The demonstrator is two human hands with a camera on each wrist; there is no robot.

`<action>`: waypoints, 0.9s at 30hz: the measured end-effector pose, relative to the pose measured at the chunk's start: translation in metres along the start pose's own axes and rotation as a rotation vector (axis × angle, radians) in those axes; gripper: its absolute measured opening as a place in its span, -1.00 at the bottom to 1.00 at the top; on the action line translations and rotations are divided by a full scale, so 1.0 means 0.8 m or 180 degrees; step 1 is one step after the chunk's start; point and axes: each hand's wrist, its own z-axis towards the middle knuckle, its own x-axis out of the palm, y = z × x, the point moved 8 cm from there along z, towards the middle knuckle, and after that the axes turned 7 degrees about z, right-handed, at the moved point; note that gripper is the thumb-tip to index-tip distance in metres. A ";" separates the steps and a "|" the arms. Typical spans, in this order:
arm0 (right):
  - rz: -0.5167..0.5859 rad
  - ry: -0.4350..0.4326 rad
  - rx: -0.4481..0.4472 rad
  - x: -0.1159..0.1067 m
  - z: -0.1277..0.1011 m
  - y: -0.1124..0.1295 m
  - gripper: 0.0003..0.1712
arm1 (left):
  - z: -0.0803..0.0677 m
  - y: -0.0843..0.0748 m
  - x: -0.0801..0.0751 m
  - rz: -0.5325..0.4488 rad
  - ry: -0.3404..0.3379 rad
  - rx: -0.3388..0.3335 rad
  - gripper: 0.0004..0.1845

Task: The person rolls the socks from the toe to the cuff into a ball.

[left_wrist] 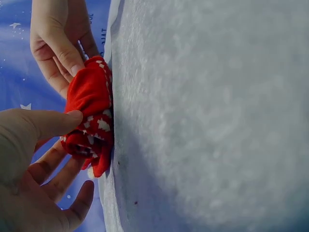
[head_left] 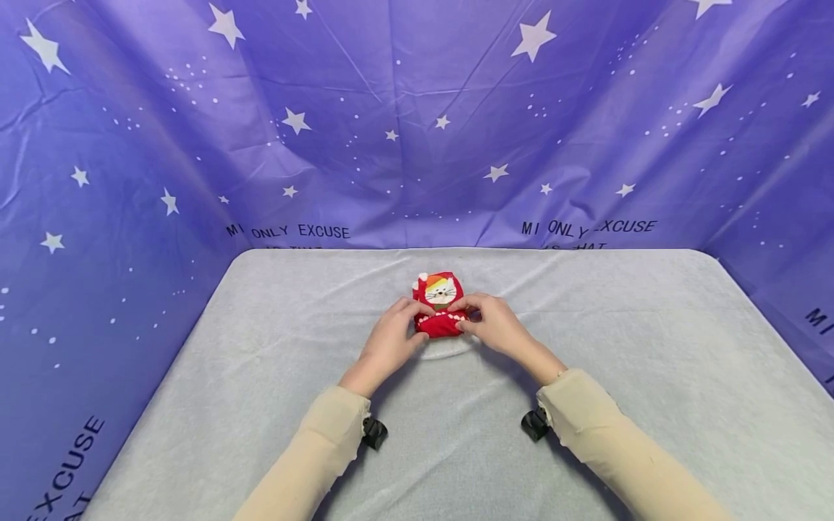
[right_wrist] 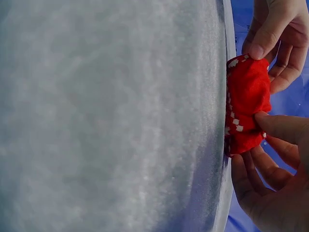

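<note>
A small red cloth piece (head_left: pixel 440 327) with white trim and a white cat face (head_left: pixel 441 291) lies on the table near its far side. Its near part is folded over into a thick roll, and in the left wrist view the layers of red cloth (left_wrist: pixel 89 94) show coiled at one end. My left hand (head_left: pixel 391 327) pinches the roll's left end, thumb on the near side and fingers over the top. At the right end, my right hand (head_left: pixel 496 323) grips it the same way, its thumb pressed on the red cloth (right_wrist: pixel 248 92). The cat face stays uncovered between both hands.
A grey, slightly wrinkled cloth (head_left: pixel 443 434) covers the table. Purple-blue curtains (head_left: pixel 404 87) with white stars and printed words hang behind and at both sides. A black wrist mount (head_left: pixel 374 433) sits at the left cuff and another black mount (head_left: pixel 535 425) at the right.
</note>
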 end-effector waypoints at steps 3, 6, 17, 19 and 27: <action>-0.0031 -0.0022 -0.0045 0.000 0.001 0.001 -0.72 | 0.002 0.003 -0.001 -0.0012 0.0033 -0.0051 -0.62; -0.0042 -0.0036 -0.0040 0.000 0.001 0.002 -0.71 | 0.004 0.007 0.000 0.0007 0.0058 -0.0092 -0.63; -0.0119 -0.0163 -0.0385 -0.002 -0.002 0.017 -0.71 | 0.015 0.019 0.000 0.0032 0.0094 -0.0290 -0.69; -0.0153 -0.0163 -0.0395 -0.003 -0.002 0.018 -0.70 | 0.016 0.019 0.000 0.0018 0.0086 -0.0310 -0.70; -0.0101 -0.0227 -0.0310 -0.003 0.005 0.010 -0.72 | 0.016 0.013 0.000 0.0218 0.0111 -0.0240 -0.64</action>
